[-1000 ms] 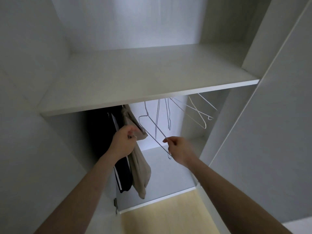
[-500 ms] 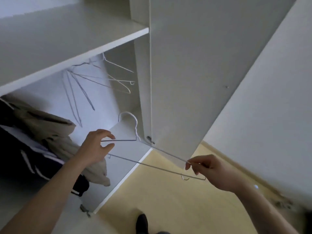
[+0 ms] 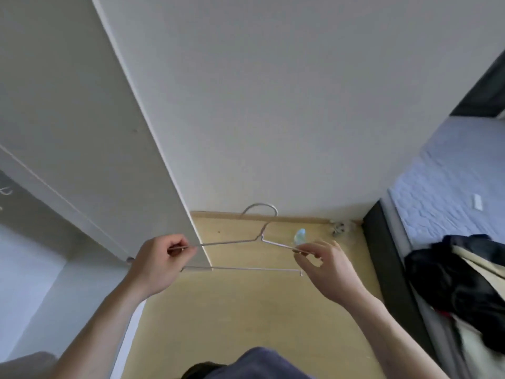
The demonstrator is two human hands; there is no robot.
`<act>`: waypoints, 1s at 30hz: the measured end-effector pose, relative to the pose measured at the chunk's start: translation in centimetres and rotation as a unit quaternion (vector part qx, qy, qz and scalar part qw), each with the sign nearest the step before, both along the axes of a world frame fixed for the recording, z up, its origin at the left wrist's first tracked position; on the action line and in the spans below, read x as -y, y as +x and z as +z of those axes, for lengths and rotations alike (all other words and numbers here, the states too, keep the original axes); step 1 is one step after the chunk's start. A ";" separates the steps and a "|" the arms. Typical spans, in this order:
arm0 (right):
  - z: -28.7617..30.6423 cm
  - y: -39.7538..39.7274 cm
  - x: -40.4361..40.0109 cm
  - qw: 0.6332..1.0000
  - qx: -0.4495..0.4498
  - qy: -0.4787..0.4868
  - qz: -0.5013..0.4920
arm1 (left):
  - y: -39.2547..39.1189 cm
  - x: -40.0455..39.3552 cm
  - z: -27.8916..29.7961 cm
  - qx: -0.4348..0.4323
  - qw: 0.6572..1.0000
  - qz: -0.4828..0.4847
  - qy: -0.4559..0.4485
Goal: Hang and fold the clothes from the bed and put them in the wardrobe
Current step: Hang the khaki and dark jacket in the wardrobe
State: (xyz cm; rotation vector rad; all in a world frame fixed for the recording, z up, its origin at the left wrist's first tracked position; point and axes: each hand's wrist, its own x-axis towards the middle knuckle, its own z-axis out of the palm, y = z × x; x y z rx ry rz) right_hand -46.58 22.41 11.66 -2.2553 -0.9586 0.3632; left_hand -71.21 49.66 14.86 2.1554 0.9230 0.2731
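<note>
Spanning both grips, the wire hanger [image 3: 240,253] is pinched by left hand [image 3: 158,265] and right hand [image 3: 326,265].

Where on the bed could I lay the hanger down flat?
The lilac bed cover looks bare between the wall and the heap of clothes, apart from one small white thing. Nearer the person, the heap crowds the bed.

Wardrobe [image 3: 82,132] left, bed [image 3: 451,187] right, hanger [image 3: 246,253] between.
</note>
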 end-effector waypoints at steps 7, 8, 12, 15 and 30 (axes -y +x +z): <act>-1.6 6.3 11.4 0.984 -0.030 0.052 -0.165 | 14.6 8.1 1.1 0.017 0.977 -0.143 -0.158; -1.8 7.4 13.1 0.979 -0.050 0.060 -0.191 | 16.6 8.9 1.2 0.015 0.973 -0.162 -0.163; -2.0 11.0 18.9 0.953 -0.090 0.072 -0.280 | 24.5 11.4 0.5 0.001 0.974 -0.186 -0.128; -2.3 13.4 22.7 0.931 -0.095 0.076 -0.345 | 30.2 13.3 -0.6 -0.013 0.976 -0.204 -0.071; -4.6 28.9 39.5 0.838 -0.111 0.032 -0.534 | 61.2 30.2 -9.7 -0.164 0.887 -0.425 -0.070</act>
